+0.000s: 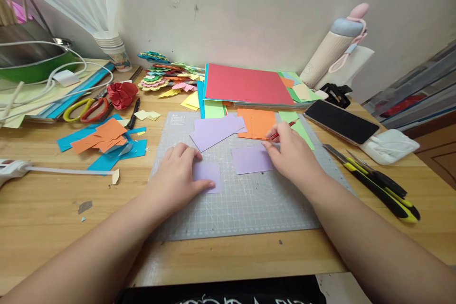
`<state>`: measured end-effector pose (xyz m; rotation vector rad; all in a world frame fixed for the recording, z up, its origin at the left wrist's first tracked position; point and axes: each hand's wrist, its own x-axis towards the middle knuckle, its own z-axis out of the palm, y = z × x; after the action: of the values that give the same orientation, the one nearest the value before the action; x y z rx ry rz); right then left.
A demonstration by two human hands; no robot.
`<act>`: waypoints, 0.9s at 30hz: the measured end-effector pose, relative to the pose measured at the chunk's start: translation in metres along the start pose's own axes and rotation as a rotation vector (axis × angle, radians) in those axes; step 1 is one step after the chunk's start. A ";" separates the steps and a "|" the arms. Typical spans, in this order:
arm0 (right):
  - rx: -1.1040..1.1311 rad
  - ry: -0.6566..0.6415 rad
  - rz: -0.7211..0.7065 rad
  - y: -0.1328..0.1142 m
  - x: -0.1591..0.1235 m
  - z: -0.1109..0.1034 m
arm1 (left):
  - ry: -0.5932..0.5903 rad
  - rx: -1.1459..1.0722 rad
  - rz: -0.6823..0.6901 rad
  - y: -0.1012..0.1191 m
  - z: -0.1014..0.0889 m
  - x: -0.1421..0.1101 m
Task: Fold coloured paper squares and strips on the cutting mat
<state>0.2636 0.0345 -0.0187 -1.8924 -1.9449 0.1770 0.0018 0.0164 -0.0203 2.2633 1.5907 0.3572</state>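
— what do we find, and where?
— we log two pieces flat on the cutting mat (199, 221): the left purple card (211, 169), partly under the left hand (177, 171), and the right purple card (250, 160), its right end hidden by the right hand (292, 148).
— fingers?
— left: thumb laid on the card, fingers parted from it, pinching nothing. right: closed round a slim red pen (294, 123).
— handling?
— we judge both cards light, fairly stiff, easily creased (and apt to skate on that smooth mat); best lifted by opposite edges.
— materials?
— matte, straight-cut paper; grey, grid-printed mat; pale, grained tabletop (228, 261); wrinkled red paper ball (121, 95); glossy black phone (342, 122).
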 end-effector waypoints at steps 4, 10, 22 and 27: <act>0.188 0.067 -0.136 -0.006 -0.008 0.006 | -0.053 0.019 0.001 0.000 0.002 -0.001; 0.400 -0.222 -0.296 -0.031 -0.036 0.009 | -0.126 -0.130 -0.018 0.007 0.001 0.001; 0.391 -0.218 -0.316 -0.032 -0.034 0.004 | -0.163 -0.058 0.076 0.016 0.002 -0.011; 0.074 -0.163 -0.283 -0.020 -0.024 0.003 | -0.279 -0.158 0.166 0.025 0.002 -0.015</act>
<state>0.2438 0.0106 -0.0189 -1.5780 -2.2559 0.3217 0.0189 -0.0060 -0.0116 2.2158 1.1986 0.1903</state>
